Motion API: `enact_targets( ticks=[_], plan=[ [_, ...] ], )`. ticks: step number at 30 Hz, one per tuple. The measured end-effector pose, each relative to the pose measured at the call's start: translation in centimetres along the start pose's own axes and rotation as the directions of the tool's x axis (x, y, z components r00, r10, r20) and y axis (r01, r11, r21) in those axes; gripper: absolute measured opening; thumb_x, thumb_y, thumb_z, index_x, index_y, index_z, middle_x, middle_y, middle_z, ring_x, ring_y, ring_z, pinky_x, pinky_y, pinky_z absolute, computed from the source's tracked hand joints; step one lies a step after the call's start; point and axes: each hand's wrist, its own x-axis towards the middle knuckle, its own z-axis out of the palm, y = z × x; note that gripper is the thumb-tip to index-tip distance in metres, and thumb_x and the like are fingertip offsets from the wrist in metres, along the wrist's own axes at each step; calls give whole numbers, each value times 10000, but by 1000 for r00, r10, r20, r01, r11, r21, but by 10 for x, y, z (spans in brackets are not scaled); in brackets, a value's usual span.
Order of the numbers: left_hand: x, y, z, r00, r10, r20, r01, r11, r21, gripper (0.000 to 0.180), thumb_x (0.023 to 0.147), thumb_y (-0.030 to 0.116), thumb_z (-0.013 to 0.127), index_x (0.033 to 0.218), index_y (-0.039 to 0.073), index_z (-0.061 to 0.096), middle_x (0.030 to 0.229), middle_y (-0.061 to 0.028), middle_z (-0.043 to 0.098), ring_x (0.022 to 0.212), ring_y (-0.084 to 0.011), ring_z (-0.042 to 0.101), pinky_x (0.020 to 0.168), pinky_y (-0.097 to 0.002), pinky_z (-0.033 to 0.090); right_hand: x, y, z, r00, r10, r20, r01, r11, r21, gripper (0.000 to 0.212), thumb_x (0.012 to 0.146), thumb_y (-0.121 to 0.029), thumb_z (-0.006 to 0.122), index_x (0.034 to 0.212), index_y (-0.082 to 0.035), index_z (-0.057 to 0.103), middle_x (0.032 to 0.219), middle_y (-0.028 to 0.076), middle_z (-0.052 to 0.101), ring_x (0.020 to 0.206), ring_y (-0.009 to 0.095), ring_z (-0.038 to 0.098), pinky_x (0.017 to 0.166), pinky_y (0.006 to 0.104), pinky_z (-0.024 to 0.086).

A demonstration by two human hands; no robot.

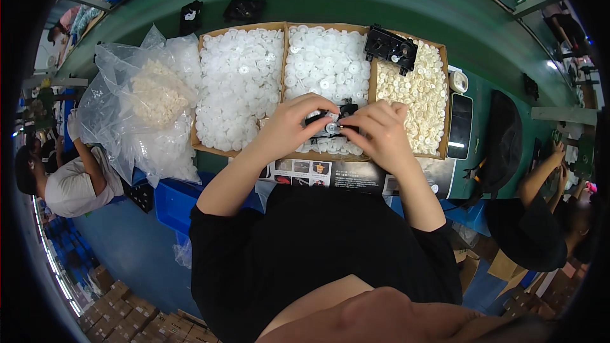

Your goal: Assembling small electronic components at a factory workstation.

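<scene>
Over the front edge of the middle compartment, my left hand (293,122) is closed on a black plastic housing (348,109) with a small white gear (332,127) set in it. Coming from the other side, the fingers of my right hand (382,132) are pinched together beside that gear. Whatever they hold is too small to make out. Below and around both hands lies a cardboard tray (284,57) in three compartments. White plastic gears (241,82) fill the left one and more white gears (327,67) the middle one; cream gears (422,98) are heaped in the right one.
Another black housing (391,48) rests on the tray's back right. Clear bags of parts (143,98) stand left. To the right are a tape roll (458,81), a phone (460,126) and a black bag (499,143). Two black parts (244,9) lie behind. Co-workers sit either side.
</scene>
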Motion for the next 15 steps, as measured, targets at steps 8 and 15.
enact_targets(
  ticks=[8,15],
  plan=[
    [-1,-12,12,990,107,96,-121,981,151,221,932,41,735,1146,94,735,1111,-26,765,880,-173,688,786,-294,546,-9,16,-29,978,184,-97,-187,982,-24,191,884,-229,830,1062,-168,795,956,-47,694,915,149,548,946,362,297],
    [-5,-6,13,992,108,60,-119,965,232,198,930,35,744,1124,73,747,1094,-48,767,899,-196,695,777,-308,540,-12,16,-35,971,205,-126,-212,976,-50,196,886,-231,834,1067,-165,795,964,-45,703,913,151,552,947,355,298]
  ],
)
